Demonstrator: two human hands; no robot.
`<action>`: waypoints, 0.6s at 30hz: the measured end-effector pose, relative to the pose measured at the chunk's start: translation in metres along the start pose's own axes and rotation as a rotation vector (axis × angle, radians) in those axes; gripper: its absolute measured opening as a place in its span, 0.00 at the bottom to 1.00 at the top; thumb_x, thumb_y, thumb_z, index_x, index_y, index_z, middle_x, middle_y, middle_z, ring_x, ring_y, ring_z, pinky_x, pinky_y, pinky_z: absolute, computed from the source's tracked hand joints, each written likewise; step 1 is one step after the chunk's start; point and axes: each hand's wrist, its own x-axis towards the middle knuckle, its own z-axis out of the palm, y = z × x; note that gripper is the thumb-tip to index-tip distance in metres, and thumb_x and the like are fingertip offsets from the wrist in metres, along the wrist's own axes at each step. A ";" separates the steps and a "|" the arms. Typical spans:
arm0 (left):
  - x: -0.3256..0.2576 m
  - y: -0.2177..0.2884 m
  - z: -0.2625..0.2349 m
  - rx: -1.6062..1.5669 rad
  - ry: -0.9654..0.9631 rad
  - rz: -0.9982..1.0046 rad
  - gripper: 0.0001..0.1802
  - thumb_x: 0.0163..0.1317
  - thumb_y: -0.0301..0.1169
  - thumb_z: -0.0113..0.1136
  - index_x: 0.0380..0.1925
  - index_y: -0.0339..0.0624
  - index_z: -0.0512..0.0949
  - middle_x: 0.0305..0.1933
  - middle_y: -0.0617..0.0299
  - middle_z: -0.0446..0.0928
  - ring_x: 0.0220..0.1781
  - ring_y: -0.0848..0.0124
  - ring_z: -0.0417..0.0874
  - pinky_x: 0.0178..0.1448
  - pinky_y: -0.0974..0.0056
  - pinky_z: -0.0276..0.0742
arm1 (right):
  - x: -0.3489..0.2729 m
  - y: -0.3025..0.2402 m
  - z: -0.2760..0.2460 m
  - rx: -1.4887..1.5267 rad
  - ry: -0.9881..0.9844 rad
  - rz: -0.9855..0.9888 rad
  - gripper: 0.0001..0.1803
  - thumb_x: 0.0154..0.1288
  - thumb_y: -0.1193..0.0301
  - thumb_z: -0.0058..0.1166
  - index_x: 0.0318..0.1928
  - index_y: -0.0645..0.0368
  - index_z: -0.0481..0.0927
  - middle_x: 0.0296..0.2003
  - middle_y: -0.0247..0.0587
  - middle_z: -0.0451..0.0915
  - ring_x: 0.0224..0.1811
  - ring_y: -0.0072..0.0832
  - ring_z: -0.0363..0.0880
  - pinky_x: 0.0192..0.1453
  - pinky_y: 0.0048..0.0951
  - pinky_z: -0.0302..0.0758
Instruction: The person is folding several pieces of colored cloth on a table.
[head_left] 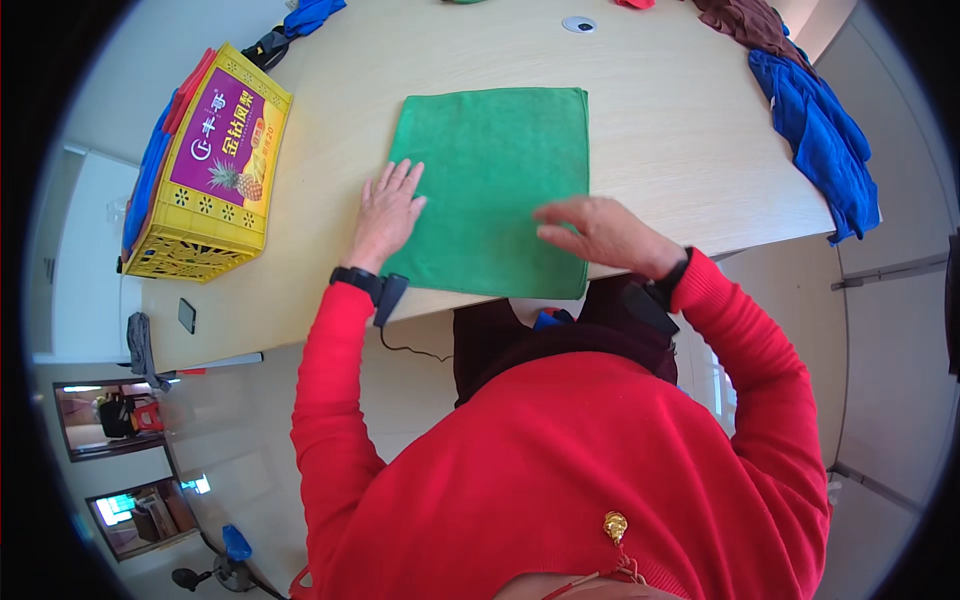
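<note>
Probably an office, judging by the pale desk (680,130) and its cable port (579,24).

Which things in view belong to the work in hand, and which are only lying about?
In the work: green cloth, flat; left hand, on its left edge; right hand, over its lower right.

Lying about: yellow crate; blue cloth at right; brown cloth; dark flat object.

We look from the wearer's head, steeply down and forward over the table (680,130), close enough that the red sweater (590,440) fills the near part and the left hand (387,212) and right hand (605,232) sit mid-view. Our wide fisheye reaches past the yellow crate (215,180) at left and the blue cloth (822,145) at right, bending edges toward its rim.
</note>
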 end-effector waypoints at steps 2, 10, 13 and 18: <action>-0.008 0.020 0.000 -0.060 0.043 -0.006 0.33 0.74 0.47 0.49 0.75 0.51 0.59 0.79 0.54 0.55 0.81 0.54 0.52 0.80 0.40 0.48 | 0.038 0.038 0.001 -0.224 0.157 -0.123 0.28 0.74 0.54 0.50 0.64 0.60 0.71 0.62 0.52 0.74 0.67 0.50 0.68 0.72 0.46 0.63; -0.068 0.061 0.017 -0.156 0.169 -0.120 0.33 0.73 0.48 0.49 0.74 0.49 0.60 0.79 0.49 0.55 0.80 0.50 0.52 0.79 0.41 0.46 | 0.134 0.093 -0.034 -0.775 0.295 -0.010 0.36 0.76 0.47 0.38 0.75 0.54 0.60 0.75 0.49 0.56 0.79 0.47 0.49 0.79 0.50 0.52; -0.089 0.072 0.012 -0.174 0.150 -0.101 0.33 0.74 0.47 0.48 0.75 0.49 0.59 0.80 0.50 0.53 0.81 0.51 0.51 0.80 0.42 0.44 | 0.149 0.105 -0.051 -0.770 0.306 0.055 0.36 0.76 0.46 0.37 0.75 0.53 0.59 0.76 0.48 0.56 0.80 0.47 0.48 0.79 0.50 0.51; -0.098 0.060 0.014 -0.217 0.165 -0.106 0.32 0.74 0.45 0.48 0.75 0.50 0.60 0.80 0.53 0.53 0.81 0.52 0.51 0.80 0.41 0.42 | 0.153 0.113 -0.070 -0.772 0.331 0.106 0.35 0.76 0.47 0.38 0.75 0.52 0.60 0.74 0.48 0.60 0.77 0.46 0.54 0.77 0.50 0.57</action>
